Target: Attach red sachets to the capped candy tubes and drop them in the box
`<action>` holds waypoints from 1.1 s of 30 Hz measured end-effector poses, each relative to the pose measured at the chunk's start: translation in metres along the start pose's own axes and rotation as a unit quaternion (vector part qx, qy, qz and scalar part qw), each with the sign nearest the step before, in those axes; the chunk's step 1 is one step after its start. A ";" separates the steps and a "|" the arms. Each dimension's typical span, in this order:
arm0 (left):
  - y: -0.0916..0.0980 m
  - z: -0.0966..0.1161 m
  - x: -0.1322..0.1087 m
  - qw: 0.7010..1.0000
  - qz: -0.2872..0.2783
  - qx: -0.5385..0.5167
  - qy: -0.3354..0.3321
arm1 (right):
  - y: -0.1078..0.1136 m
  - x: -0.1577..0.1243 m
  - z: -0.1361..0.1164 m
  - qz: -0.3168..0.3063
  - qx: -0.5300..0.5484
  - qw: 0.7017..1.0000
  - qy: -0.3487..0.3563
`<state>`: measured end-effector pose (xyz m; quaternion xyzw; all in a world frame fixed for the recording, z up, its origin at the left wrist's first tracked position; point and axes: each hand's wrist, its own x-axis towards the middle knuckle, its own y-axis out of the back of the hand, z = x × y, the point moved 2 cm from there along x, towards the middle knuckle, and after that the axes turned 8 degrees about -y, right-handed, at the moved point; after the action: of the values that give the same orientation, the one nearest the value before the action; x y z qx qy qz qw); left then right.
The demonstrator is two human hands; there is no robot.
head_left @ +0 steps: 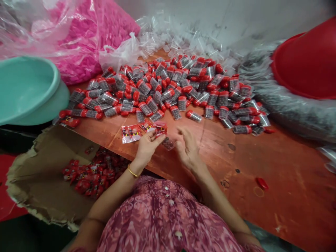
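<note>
My left hand [147, 145] pinches a small clear vial with a red cap [165, 138], filled with dark beads, just above the wooden table [275, 164]. My right hand [187, 147] hovers beside it to the right with fingers spread and nothing in them; it looks blurred. Red printed label stickers [132, 133] lie on the table by my left fingers. A big heap of the same red-capped vials [178, 91] spreads across the table beyond both hands.
A cardboard box [39, 175] at lower left holds several labelled red packets [91, 173]. Teal basins [26, 87] sit at left, a bag of pink pieces [78, 38] behind them. A red basin [309, 63] rests at right. Loose red cap [261, 183] lies near the table's front.
</note>
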<state>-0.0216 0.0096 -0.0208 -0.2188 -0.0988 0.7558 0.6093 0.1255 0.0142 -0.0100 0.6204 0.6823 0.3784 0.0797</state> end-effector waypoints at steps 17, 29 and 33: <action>-0.005 -0.009 -0.006 0.992 -0.081 0.079 0.053 | 0.015 0.053 -0.015 0.057 0.122 0.989 0.059; 0.008 -0.003 -0.008 0.977 -0.116 0.146 0.100 | -0.019 0.050 0.043 -0.136 0.041 0.988 -0.056; 0.007 -0.001 -0.003 0.978 -0.138 0.080 0.131 | -0.029 0.054 0.033 -0.216 0.081 0.973 0.005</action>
<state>-0.0273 0.0046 -0.0238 -0.2505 0.0136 0.6345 0.7311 0.1100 0.0786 -0.0310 0.4613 0.8287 0.2989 0.1055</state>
